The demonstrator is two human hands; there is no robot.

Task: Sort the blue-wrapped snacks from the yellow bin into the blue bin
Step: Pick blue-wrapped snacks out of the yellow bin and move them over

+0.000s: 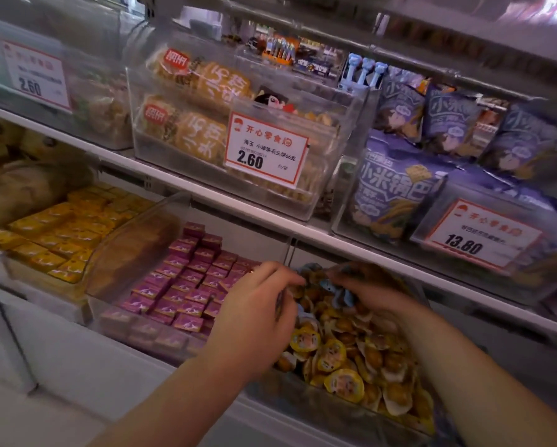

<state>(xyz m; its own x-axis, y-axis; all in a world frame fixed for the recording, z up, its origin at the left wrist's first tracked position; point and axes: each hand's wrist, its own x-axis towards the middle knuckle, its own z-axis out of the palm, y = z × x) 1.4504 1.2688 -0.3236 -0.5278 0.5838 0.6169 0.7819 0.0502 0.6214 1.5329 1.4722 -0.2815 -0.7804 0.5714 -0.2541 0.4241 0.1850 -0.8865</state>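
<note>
A clear bin [303, 402] on the lower shelf holds a heap of yellow-wrapped snacks [335, 354] with a few blue-wrapped snacks [304, 312] mixed in near the back. Both hands are inside it. My right hand [372, 290] reaches in from the right, and its fingers pinch a crumpled blue-wrapped snack [338, 291]. My left hand [261, 312] hovers over the bin's left side with fingers curled toward the right hand. Whatever lies under its palm is hidden. No blue bin is in view.
Left of the snack bin stand a bin of purple boxes [187, 285] and a bin of yellow boxes [61, 233]. The shelf above carries clear bins of biscuit packs [190, 108] and purple bags [396, 195], with price tags [266, 150] hanging low in front.
</note>
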